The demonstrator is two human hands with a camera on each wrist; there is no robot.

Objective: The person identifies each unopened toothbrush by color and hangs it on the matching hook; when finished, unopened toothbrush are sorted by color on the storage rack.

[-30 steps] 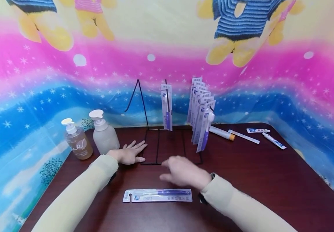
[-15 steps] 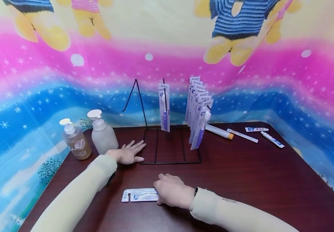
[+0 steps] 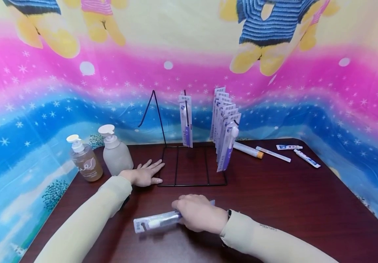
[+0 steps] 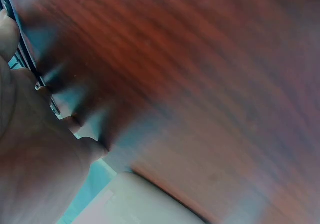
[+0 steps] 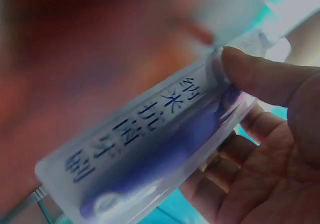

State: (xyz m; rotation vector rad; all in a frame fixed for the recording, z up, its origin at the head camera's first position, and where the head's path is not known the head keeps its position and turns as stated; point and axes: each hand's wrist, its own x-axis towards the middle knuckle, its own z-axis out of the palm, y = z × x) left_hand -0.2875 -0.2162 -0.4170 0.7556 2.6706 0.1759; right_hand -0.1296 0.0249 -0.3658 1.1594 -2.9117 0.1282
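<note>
My right hand [image 3: 200,213] pinches a packaged toothbrush [image 3: 157,221] between thumb and fingers, tilted and lifted slightly off the table. In the right wrist view the thumb [image 5: 265,79] presses on the pack's face, and its purple handle [image 5: 170,144] shows through the plastic. My left hand [image 3: 146,174] lies flat with spread fingers on the table, at the left side of a black wire rack [image 3: 192,185]. One packaged toothbrush [image 3: 186,122] hangs from the rack's middle hook; several more packs [image 3: 229,146] hang in a row from the right hook. The left hook [image 3: 147,107] is bare.
Two pump bottles, one amber [image 3: 86,162] and one whitish [image 3: 117,155], stand left of the rack. Behind on the right lie a tube with an orange cap [image 3: 248,149], a slim flat pack [image 3: 273,154] and two small tubes [image 3: 289,147]. A patterned cloth backs the table.
My right hand came down onto the toothbrush pack, took hold of it and raised it, tilting its hook-hole end toward the near left. The left hand stays in place.
</note>
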